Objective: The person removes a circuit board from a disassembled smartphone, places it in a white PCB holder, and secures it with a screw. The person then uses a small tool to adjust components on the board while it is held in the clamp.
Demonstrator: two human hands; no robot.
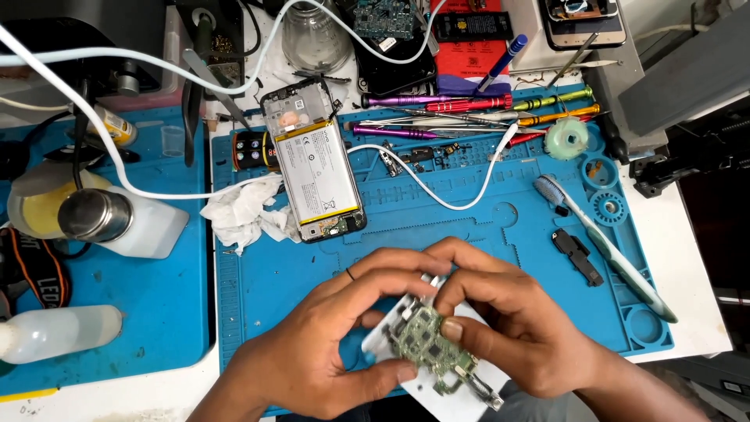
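Observation:
Both my hands hold a small green circuit board [428, 348] low in the middle, just above the front of a blue work mat [469, 227]. My left hand [328, 344] grips it from the left, thumb under its lower edge. My right hand [508, 320] pinches its upper right, with a white piece behind the board. An opened phone [314, 160] with its battery exposed lies face down further up the mat, apart from both hands.
A crumpled white tissue [242, 211] lies left of the phone. Several coloured screwdrivers [469, 103] lie at the mat's far edge. A toothbrush [601, 242] and a small black part [576, 255] sit at right. A white cable [437, 199] crosses the mat. Bottles [55, 332] stand at left.

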